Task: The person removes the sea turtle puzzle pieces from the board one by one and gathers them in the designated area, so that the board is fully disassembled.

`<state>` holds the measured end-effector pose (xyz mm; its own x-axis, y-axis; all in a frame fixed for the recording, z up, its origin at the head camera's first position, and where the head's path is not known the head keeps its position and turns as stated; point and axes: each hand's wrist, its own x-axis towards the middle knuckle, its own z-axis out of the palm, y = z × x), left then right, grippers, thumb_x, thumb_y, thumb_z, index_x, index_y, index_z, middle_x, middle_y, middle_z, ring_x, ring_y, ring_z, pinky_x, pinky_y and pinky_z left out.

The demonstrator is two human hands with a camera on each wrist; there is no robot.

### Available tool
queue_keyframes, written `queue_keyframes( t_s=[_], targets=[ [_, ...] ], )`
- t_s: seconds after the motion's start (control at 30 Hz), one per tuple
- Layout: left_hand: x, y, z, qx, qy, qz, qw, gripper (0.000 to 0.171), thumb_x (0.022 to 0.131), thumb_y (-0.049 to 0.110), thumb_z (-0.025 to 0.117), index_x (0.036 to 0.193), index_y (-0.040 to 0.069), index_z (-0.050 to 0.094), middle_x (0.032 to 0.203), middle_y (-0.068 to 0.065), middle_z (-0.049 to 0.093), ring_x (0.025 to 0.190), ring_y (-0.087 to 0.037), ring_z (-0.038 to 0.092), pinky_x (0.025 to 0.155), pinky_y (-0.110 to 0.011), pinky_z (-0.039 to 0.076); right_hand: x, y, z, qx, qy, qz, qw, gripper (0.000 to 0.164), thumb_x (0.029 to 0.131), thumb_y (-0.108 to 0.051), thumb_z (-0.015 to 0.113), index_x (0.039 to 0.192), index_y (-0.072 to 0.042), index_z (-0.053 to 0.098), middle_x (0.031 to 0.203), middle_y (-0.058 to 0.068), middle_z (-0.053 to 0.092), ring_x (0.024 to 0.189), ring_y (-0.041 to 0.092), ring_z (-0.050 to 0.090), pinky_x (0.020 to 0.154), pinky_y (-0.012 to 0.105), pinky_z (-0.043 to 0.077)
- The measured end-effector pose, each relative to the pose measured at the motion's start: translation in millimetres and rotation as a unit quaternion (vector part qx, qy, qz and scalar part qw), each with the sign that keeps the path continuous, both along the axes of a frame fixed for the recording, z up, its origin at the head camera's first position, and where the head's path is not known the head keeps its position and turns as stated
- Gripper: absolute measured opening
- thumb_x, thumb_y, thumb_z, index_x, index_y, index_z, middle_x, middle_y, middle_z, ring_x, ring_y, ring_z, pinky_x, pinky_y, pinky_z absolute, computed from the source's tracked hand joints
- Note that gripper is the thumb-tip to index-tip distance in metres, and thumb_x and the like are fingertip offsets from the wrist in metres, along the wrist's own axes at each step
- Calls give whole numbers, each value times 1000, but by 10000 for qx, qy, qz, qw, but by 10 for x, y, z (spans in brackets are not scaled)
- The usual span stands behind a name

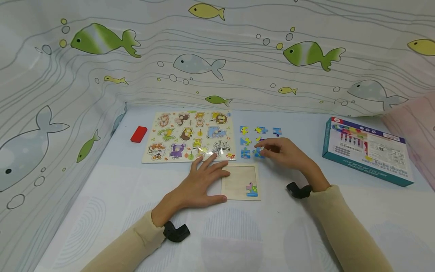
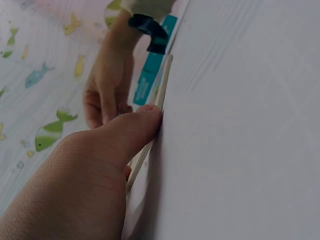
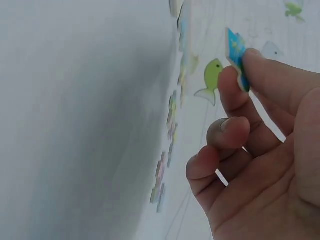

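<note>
My left hand (image 1: 200, 185) lies with fingers spread over the left side of a square wooden puzzle tray (image 1: 234, 196). In the left wrist view its thumb (image 2: 145, 120) rests at the tray's edge. A pink, green and blue jigsaw section (image 1: 252, 190) sits in the tray's lower right corner. Beyond the tray, my right hand (image 1: 285, 153) pinches a blue puzzle piece (image 3: 236, 52) between thumb and forefinger, its other fingers curled loosely. Several loose puzzle pieces (image 1: 244, 130) lie in rows beside that hand.
A board of animal pictures (image 1: 175, 136) lies behind the left hand, right by the tray's upper edge. Left of it is a red block (image 1: 139, 134). A flat teal-edged box (image 1: 368, 151) lies at the right. A fish-patterned cloth (image 1: 238, 83) rises behind the table.
</note>
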<state>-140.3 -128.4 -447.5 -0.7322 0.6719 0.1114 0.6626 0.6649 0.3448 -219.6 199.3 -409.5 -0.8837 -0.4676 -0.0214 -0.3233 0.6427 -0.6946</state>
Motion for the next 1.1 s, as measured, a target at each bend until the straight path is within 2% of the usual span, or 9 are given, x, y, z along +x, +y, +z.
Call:
queue_keyframes(
  t_s=[0.33,0.6,0.8,1.1],
  targets=[
    [-1,0,10,11,-39,-6,10000,68,88,63,64,145,27,54,166,3,35,160,-31,12,123,-63,4,-23,53,-65,289,-81,13,9995,24,97,-14,70,120,-13,76,91,4,63,78,20,51,63,24,42],
    [-5,-1,0,-23,-1,14,10000,68,88,64,64,145,28,54,166,3,35,160,-31,12,123,-63,4,-17,49,-94,529,176,86,9984,44,84,-18,84,126,-12,70,104,6,65,82,19,52,71,27,45],
    [0,2,14,-28,-29,20,10000,69,87,64,64,145,27,53,166,3,34,160,-31,11,123,-63,4,-15,67,-111,512,315,161,9981,33,86,-12,81,118,-8,73,103,7,67,80,18,52,70,27,45],
    [2,2,14,-26,-36,23,10000,68,87,63,64,144,27,54,166,3,35,160,-31,11,123,-63,4,-14,31,-108,621,279,74,9977,30,89,-14,79,118,-8,73,104,9,66,83,19,52,72,29,45]
  ],
)
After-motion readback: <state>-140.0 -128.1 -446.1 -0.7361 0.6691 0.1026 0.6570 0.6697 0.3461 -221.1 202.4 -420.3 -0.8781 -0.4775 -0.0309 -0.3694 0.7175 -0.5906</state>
